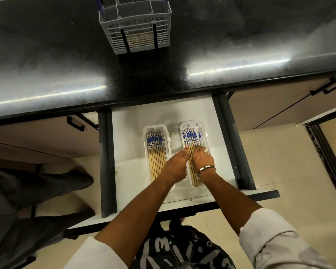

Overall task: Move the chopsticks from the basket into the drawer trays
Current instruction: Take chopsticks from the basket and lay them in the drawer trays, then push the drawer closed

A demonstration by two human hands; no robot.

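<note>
From the head camera, looking down, an open drawer [128, 136] with a white floor juts out below a dark, glossy countertop [47, 55]. Two clear plastic trays lie side by side in it, lengthwise, a little apart. The left tray [157, 152] holds a neat row of wooden chopsticks [155, 150] with blue-and-white patterned tops at the far end. The right tray [194, 152] holds a similar bundle of chopsticks [192, 137], patterned ends also pointing away from the person. Both hands reach into the right tray. The left hand [176, 164] comes across from the left, its fingers extended with the tips touching the chopsticks at the tray's left side; they look fairly straight, not wrapped round anything. The right hand [201, 159], with a metal bangle [206, 168] on the wrist, rests on the same bundle, fingers bent down onto the sticks; whether it pinches any of them cannot be told from this angle. On the countertop, at the top of the view, stands a white wire-grid cutlery basket [136, 30] with divided compartments; no chopsticks can be made out in it. Rolled-up white sleeves [270, 239] cover the upper forearms, above a pale tiled floor [279, 162].
</note>
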